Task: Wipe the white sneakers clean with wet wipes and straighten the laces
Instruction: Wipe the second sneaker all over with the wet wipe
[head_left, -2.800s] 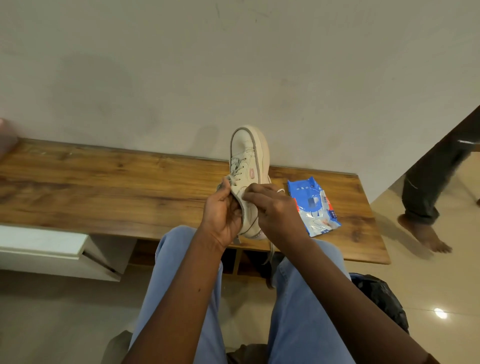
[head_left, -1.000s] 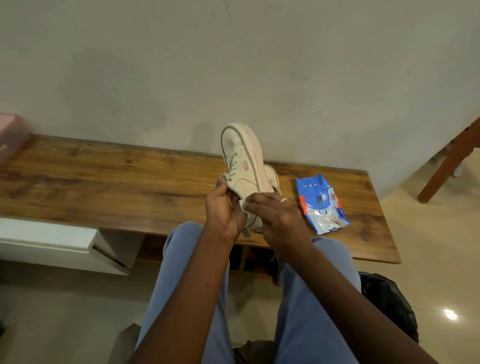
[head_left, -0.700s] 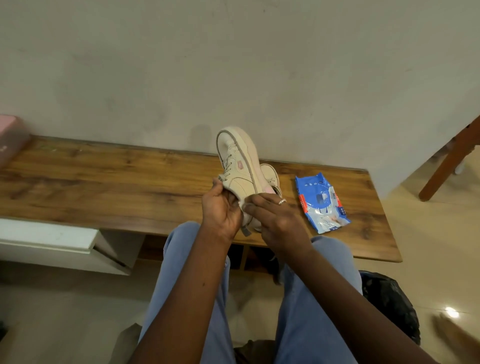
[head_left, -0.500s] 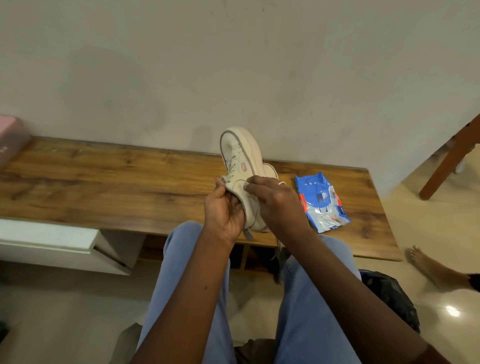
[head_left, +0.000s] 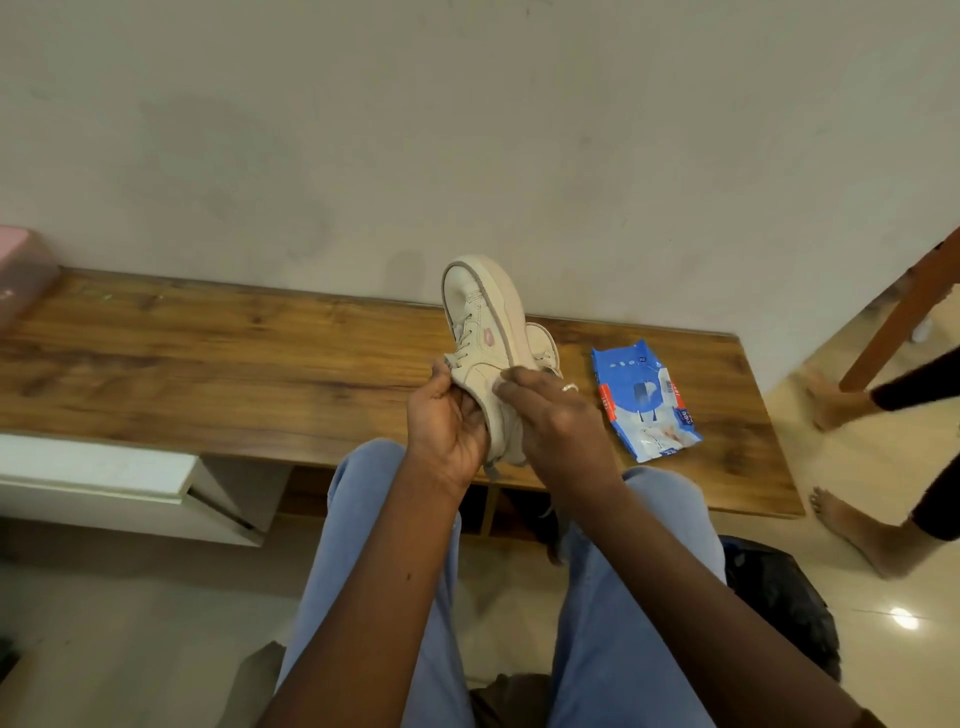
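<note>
Left grip (head_left: 447, 421) is clutching the sneaker (head_left: 483, 312) while right grip (head_left: 556, 421) is pressing a wipe (head_left: 496, 387) on it flat-fingered, so hard rubbing could be twisting it loose.

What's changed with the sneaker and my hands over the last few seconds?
The right hand rubbed the wet wipe down toward the heel and back up the side of the sneaker. Someone's bare feet came in at the right. The left hand still grips the sneaker; the wipes pack stays on the bench.
</note>
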